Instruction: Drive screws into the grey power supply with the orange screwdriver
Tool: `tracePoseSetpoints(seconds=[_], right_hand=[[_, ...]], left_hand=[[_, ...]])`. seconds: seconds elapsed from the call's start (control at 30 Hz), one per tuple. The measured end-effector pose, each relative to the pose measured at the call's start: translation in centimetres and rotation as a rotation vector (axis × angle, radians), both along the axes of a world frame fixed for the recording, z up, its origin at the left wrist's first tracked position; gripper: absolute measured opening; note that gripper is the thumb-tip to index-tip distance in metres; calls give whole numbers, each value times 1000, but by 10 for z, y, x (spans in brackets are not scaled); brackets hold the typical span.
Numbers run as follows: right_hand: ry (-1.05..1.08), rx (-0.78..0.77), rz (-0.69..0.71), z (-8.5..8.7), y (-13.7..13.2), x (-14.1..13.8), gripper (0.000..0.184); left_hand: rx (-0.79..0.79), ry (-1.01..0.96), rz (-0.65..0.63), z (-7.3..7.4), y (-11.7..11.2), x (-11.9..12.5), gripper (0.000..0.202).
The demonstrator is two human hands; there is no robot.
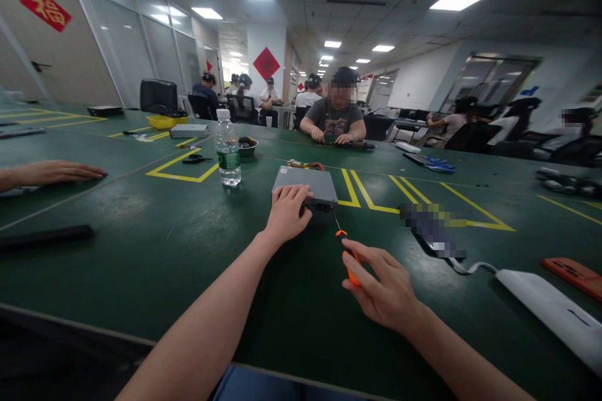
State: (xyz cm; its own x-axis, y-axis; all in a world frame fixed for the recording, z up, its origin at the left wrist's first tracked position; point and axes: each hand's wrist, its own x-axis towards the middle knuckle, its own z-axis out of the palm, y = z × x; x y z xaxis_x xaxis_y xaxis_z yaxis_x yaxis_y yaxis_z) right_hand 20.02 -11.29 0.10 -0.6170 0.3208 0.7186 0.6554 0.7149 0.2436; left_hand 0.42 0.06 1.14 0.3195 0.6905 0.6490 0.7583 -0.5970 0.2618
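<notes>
A grey metal power supply unit (316, 183) lies on the green table, its coloured wires (305, 165) coming out at the far side. My left hand (288, 210) holds its near left corner, fingers over the top and thumb at the front face. In my right hand (383, 282) is a screwdriver (348, 257) with an orange and black handle, gripped between thumb and fingers. The screwdriver's thin shaft points up at the front right corner of the unit, close to the socket. Whether the tip touches a screw cannot be made out.
A water bottle (228, 150) stands left of the unit, before a metal bowl (247, 146). To the right lie a phone (433, 232) on a white cable and a white power bank (548, 307). Another person's hand (61, 173) rests at left; a person (336, 116) works opposite.
</notes>
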Motion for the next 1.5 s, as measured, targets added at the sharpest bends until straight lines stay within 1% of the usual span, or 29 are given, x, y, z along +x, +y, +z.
tracePoseSetpoints(seconds=[0.07, 0.17, 0.27, 0.33, 0.4, 0.47, 0.57, 0.63, 0.73, 0.87, 0.97, 1.03, 1.1, 1.17, 1.23, 1.37, 1.43, 1.5], right_hand=[[71, 25, 9, -1, 1, 1, 31], [115, -33, 35, -3, 1, 2, 31], [45, -115, 14, -2, -1, 0, 32], [-13, -137, 0, 0, -2, -2, 33], [-41, -105, -3, 2, -2, -5, 33], [-46, -42, 1, 2, -1, -7, 32], [-9, 4, 41, -1, 1, -7, 32], [45, -12, 66, -3, 2, -6, 34], [88, -61, 44, -3, 1, -3, 35], [8, -122, 31, 0, -1, -2, 35], [-28, -78, 8, 1, 0, -3, 33], [13, -1, 10, 1, 2, -4, 30], [71, 37, 25, 1, 3, -4, 31], [116, 24, 33, -1, 4, -2, 32], [114, -16, 14, -2, 2, 0, 32], [1, -98, -15, -4, 0, 0, 32], [-28, -86, -21, -5, 2, -2, 33], [-15, -20, -26, -5, 5, -3, 31]], left_hand=[[12, 3, 1, 1, -1, 0, 30], [37, 17, 5, 2, -2, 0, 28], [48, 24, 8, 2, -5, 1, 29], [60, 27, 9, 2, -5, 2, 33], [76, 36, 14, 1, -5, 3, 34], [90, 50, 21, 0, -4, 3, 34], [103, 67, 18, 0, -3, 3, 33], [109, 71, 11, 0, -3, 3, 34], [108, 71, 4, -1, -3, 3, 35], [98, 63, -3, -2, -2, 2, 37], [96, 63, -10, -2, -2, 2, 37], [86, 63, -6, -2, -3, 2, 38], [76, 66, -3, -2, -3, 2, 38], [73, 70, -2, -2, -3, 2, 38], [74, 71, -3, -3, -3, 2, 38], [79, 57, 1, -4, -2, 3, 39], [80, 54, -2, -4, -2, 3, 39], [75, 57, -7, -3, -2, 3, 40]])
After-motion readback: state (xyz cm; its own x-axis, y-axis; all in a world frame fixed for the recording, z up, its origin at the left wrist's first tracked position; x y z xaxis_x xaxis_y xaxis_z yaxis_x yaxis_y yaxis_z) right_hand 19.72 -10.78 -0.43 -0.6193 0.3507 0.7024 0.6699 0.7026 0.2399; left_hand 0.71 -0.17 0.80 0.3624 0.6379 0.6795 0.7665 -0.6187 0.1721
